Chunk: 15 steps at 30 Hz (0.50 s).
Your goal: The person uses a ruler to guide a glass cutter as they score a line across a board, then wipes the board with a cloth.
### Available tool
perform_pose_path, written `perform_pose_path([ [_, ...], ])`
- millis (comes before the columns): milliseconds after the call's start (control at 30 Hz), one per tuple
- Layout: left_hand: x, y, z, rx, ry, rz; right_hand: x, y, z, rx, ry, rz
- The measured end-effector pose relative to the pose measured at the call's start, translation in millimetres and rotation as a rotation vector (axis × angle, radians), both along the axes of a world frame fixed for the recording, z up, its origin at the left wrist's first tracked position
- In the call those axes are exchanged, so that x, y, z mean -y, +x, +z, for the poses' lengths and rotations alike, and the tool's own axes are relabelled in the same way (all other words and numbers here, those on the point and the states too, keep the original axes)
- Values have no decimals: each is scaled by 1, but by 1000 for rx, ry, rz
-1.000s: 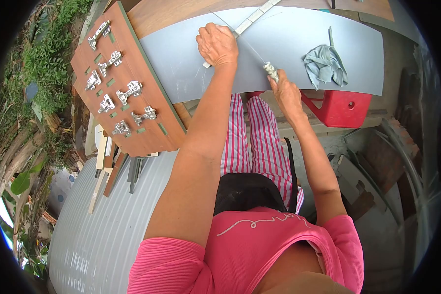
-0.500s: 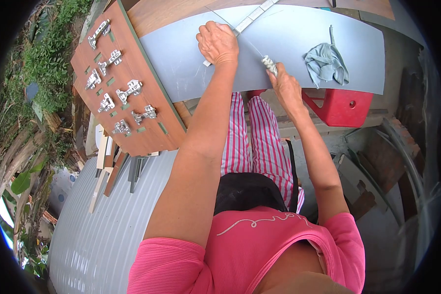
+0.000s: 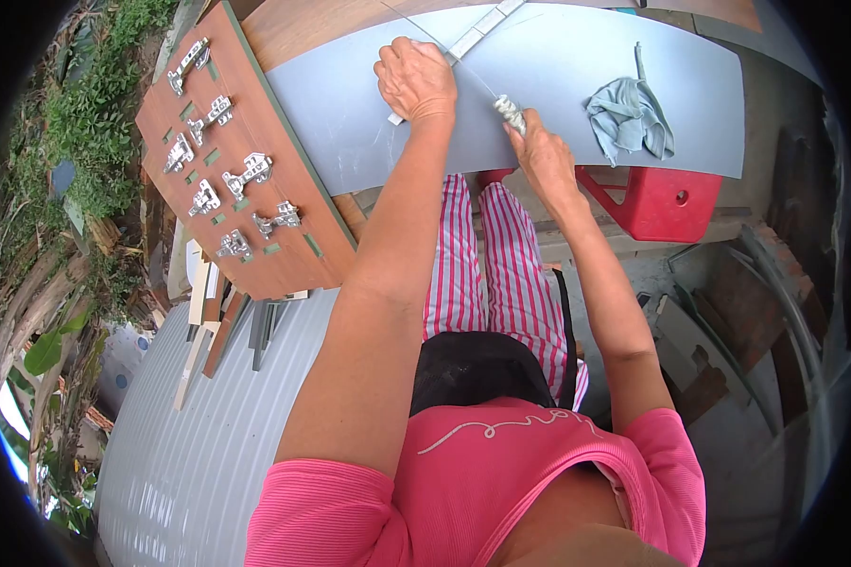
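Observation:
My left hand (image 3: 414, 77) is closed over a narrow pale strip (image 3: 477, 34) and holds it down on the grey-blue board (image 3: 321, 104). The strip runs diagonally under my fingers, with one short end (image 3: 395, 119) showing below the palm. In my right hand (image 3: 545, 159) is a thin-bladed hand tool (image 3: 509, 112), gripped by its whitish wrapped handle. Its long, narrow blade crosses the strip just right of my left hand and reaches past the far side. A crumpled grey-green cloth (image 3: 629, 118) lies on the board to the right.
At left, a brown panel (image 3: 288, 250) carries several metal hinges (image 3: 248, 175). A red plastic stool (image 3: 671, 203) stands under the board's right side. Loose wooden strips (image 3: 219, 345) lie over a corrugated grey surface (image 3: 208, 454). Plants (image 3: 95, 123) grow at far left.
My right hand has pushed the tool up and to the left, so its blade extends farther past the strip. My left hand stays on the strip.

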<state>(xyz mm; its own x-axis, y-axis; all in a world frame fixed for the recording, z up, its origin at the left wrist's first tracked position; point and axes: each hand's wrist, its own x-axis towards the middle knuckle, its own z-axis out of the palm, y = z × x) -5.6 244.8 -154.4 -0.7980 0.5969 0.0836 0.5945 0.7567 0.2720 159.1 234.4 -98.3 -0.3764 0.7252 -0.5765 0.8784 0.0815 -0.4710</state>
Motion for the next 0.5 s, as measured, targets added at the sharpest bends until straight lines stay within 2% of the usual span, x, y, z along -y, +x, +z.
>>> perform_pose_path([
  [100, 0, 0, 0, 5, 18, 2, -1, 3, 0, 35, -27, 7],
  [500, 0, -1, -3, -5, 20, 5, 0, 8, 1, -4, 162, 43],
])
